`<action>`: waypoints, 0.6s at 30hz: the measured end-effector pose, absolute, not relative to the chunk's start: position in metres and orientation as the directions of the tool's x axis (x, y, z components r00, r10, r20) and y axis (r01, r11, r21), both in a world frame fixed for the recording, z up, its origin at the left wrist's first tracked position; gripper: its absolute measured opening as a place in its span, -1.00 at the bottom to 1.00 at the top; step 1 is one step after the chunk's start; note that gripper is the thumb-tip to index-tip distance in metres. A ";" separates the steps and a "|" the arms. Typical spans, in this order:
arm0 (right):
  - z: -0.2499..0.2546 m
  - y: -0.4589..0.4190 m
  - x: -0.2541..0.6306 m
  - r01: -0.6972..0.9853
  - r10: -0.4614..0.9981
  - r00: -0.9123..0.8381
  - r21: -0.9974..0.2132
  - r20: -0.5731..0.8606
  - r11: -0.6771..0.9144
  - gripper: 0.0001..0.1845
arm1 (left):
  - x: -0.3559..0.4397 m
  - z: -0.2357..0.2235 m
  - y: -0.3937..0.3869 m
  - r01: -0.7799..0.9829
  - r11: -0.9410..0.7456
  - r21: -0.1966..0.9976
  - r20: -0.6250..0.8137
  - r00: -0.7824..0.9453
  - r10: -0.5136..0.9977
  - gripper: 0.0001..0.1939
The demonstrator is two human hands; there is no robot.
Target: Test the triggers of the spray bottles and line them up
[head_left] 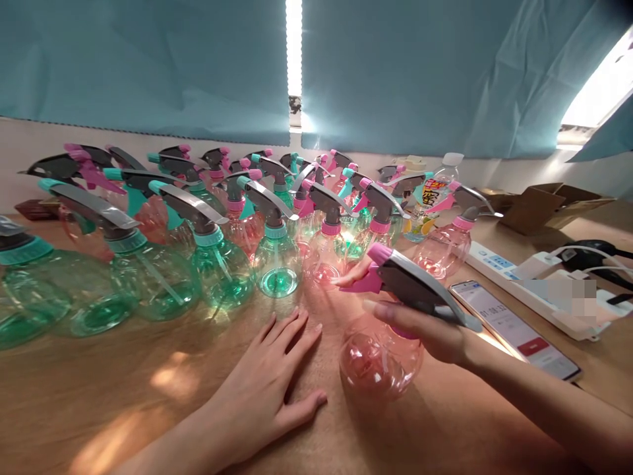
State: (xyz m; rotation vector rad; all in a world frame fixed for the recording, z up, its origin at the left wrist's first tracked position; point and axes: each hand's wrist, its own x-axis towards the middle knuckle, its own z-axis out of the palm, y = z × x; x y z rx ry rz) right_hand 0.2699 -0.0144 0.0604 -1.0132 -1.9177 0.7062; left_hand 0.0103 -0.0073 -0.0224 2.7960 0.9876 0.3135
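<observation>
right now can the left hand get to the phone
Probably not easily: the left hand is flat on the table, while the phone lies over on the right, beyond the pink spray bottle and the right hand holding it, both in between.

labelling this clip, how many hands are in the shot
2. The left hand lies open, palm down, on the table. The right hand grips a tilted pink spray bottle by its neck. No others show, though the crowded bottles could hide something.
</observation>
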 end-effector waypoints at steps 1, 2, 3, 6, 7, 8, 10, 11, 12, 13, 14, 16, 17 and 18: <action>0.062 -0.014 0.269 0.347 0.841 -0.353 -0.778 0.409 0.524 -0.78 | 0.010 -0.022 -0.007 0.600 -0.770 0.217 0.143 0.761 0.633 -0.28; 0.062 -0.014 0.269 0.311 0.833 -0.375 -0.792 0.406 0.526 -0.71 | 0.011 -0.022 -0.007 0.600 -0.770 0.217 0.144 0.761 0.633 -0.29; 0.063 -0.014 0.268 0.274 0.830 -0.389 -0.811 0.399 0.518 -0.64 | 0.011 -0.022 -0.007 0.600 -0.770 0.219 0.144 0.761 0.633 -0.29; 0.060 -0.015 0.266 0.218 0.843 -0.387 -0.851 0.374 0.478 -0.51 | 0.011 -0.022 -0.008 0.600 -0.766 0.229 0.147 0.757 0.637 -0.29; 0.059 -0.015 0.266 0.212 0.850 -0.381 -0.860 0.364 0.464 -0.49 | 0.011 -0.022 -0.008 0.600 -0.766 0.230 0.148 0.757 0.637 -0.29; 0.058 -0.014 0.266 0.207 0.854 -0.380 -0.868 0.355 0.452 -0.46 | 0.011 -0.022 -0.008 0.599 -0.767 0.229 0.150 0.757 0.636 -0.29; 0.057 -0.014 0.266 0.190 0.860 -0.385 -0.883 0.335 0.429 -0.41 | 0.010 -0.021 -0.009 0.593 -0.775 0.220 0.164 0.760 0.628 -0.29; 0.057 -0.014 0.266 0.183 0.862 -0.388 -0.890 0.326 0.418 -0.39 | 0.010 -0.021 -0.009 0.590 -0.778 0.216 0.174 0.761 0.625 -0.30; 0.057 -0.014 0.266 0.180 0.865 -0.388 -0.894 0.319 0.411 -0.37 | 0.011 -0.021 -0.010 0.591 -0.778 0.213 0.185 0.757 0.626 -0.30; 0.057 -0.015 0.266 0.180 0.867 -0.386 -0.896 0.317 0.407 -0.37 | 0.011 -0.020 -0.010 0.597 -0.774 0.212 0.194 0.751 0.632 -0.31; 0.057 -0.015 0.266 0.181 0.868 -0.383 -0.896 0.315 0.405 -0.37 | 0.011 -0.020 -0.011 0.605 -0.767 0.214 0.198 0.742 0.640 -0.32; 0.058 -0.015 0.265 0.185 0.867 -0.384 -0.894 0.317 0.408 -0.38 | 0.012 -0.019 -0.012 0.623 -0.751 0.218 0.197 0.726 0.659 -0.33; 0.058 -0.014 0.265 0.189 0.865 -0.386 -0.891 0.320 0.413 -0.37 | 0.013 -0.019 -0.012 0.623 -0.752 0.216 0.193 0.728 0.658 -0.32; 0.058 -0.014 0.264 0.191 0.863 -0.387 -0.887 0.326 0.421 -0.36 | 0.013 -0.018 -0.012 0.617 -0.758 0.213 0.188 0.735 0.651 -0.32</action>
